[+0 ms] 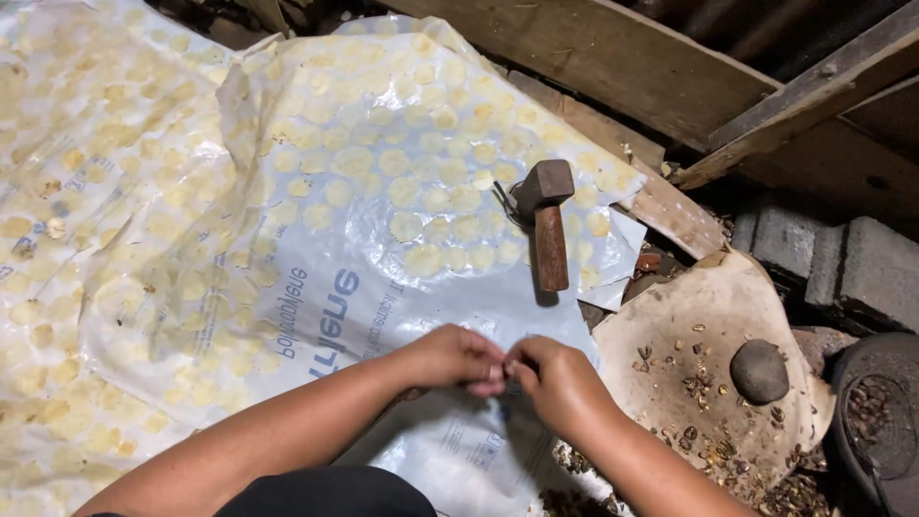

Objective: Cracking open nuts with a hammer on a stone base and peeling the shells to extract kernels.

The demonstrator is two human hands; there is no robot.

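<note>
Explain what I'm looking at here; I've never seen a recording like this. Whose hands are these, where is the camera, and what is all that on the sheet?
There is no machine: a person wears a camera on the head, looking down at their own bare hands. The left hand and right hand meet fingertip to fingertip, pinching something too small to identify. Beneath them lies a white printed plastic sheet covered with rows of thin pale yellow round discs. A short hammer with a rusty metal head and wooden handle rests on it. To the right, a worn beige slab holds a rounded grey stone and scattered brown shell bits.
</note>
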